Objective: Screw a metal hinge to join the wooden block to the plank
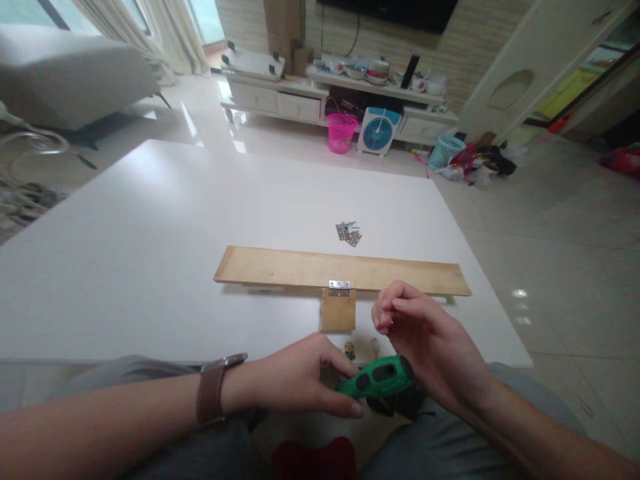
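My left hand [310, 373], with a watch on its wrist, grips a green cordless screwdriver [376, 377] just off the table's front edge. My right hand [425, 327] is raised to the right, its fingers curled together; whatever they hold, if anything, is too small to make out. Between and beyond the hands lies a long wooden board [300, 268]. A small square wooden piece [339, 315] sits against its near edge, with a metal hinge [339, 288] lying across the joint. Farther back, several loose hinges and screws [349, 233] form a little pile.
A white table [150, 220] carries the wood. A tiny yellow and blue figure [349, 349] is near its front edge. Across the floor stand a pink basket [342, 133], a box fan [379, 132], a blue basket [447, 151] and a white TV cabinet [300, 105].
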Tool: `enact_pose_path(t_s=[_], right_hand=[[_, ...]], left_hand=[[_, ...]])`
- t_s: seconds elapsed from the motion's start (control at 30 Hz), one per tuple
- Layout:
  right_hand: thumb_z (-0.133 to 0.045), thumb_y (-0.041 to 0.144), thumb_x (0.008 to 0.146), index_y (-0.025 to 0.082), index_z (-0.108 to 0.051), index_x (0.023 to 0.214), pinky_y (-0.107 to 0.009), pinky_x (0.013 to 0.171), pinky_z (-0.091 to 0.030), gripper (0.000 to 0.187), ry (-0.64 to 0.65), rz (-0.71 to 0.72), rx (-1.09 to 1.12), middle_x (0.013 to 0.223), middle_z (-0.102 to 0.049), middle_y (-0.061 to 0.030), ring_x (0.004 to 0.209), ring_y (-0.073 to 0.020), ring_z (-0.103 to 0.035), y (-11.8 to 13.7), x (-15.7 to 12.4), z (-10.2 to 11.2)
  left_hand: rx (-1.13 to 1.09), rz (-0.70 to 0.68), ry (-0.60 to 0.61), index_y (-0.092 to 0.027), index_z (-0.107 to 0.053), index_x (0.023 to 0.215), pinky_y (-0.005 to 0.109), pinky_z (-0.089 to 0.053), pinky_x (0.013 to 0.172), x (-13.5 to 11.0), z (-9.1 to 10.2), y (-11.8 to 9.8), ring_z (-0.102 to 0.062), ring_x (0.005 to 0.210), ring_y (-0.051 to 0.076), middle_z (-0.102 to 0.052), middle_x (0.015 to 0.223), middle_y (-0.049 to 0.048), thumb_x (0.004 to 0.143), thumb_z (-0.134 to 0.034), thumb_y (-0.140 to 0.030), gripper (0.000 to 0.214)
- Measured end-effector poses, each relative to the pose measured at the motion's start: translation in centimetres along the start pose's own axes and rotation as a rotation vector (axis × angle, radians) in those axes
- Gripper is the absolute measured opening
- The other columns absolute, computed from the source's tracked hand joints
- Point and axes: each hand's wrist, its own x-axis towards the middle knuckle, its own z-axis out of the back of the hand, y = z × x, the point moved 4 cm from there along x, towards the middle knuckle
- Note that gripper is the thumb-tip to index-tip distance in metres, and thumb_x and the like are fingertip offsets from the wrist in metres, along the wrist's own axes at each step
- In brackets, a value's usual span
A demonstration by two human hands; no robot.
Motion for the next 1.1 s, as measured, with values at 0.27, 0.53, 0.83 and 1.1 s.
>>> enact_pose_path(t_s=[0.27,0.53,0.83,1.1], right_hand=[[-0.076,0.031,0.075,0.02,-0.068,0.068,-0.026,0.066,-0.041,0.014,-0.002,0.003,0.008,0.069,-0.058,0.0002,0.07,-0.0139,-0.05,0.23,-0.1,-0.01],[-0.076,0.029,0.075,0.02,-0.069,0.069,-0.025,0.065,-0.041,0.014,-0.003,0.004,0.026,0.07,-0.057,0.0004,0.069,-0.0133,-0.051,0.2,-0.13,-0.06],[-0.075,0.029,0.076,0.02,-0.068,0.068,-0.025,0.066,-0.041,0.014,0.005,0.005,0.022,0.069,-0.057,0.0001,0.07,-0.0138,-0.051,0.24,-0.18,-0.03],[-0.074,0.029,0.077,0.02,-0.068,0.068,-0.026,0.067,-0.04,0.014,0.008,0.004,0.006,0.07,-0.057,0.0001,0.07,-0.0139,-0.05,0.21,0.04,-0.12]], left_hand=[[-0.016,0.008,-0.01,-0.016,-0.075,0.079,0.023,-0.039,0.067,-0.01,0.05,0.0,-0.045,0.067,0.01,-0.053,0.069,-0.0043,0.087,-0.077,-0.041,0.026],[-0.008,0.034,-0.013,-0.015,-0.075,0.079,0.024,-0.039,0.067,0.07,0.02,0.19,-0.044,0.066,0.011,-0.052,0.067,-0.0041,0.086,-0.077,-0.046,0.032],[-0.001,0.02,0.003,-0.015,-0.074,0.079,0.023,-0.037,0.064,0.09,0.01,0.24,-0.043,0.066,0.01,-0.05,0.068,-0.0046,0.086,-0.078,-0.041,0.028],[0.001,0.002,0.005,-0.015,-0.072,0.075,0.024,-0.038,0.067,0.03,-0.01,-0.19,-0.044,0.066,0.01,-0.05,0.066,-0.0046,0.088,-0.076,-0.044,0.032]])
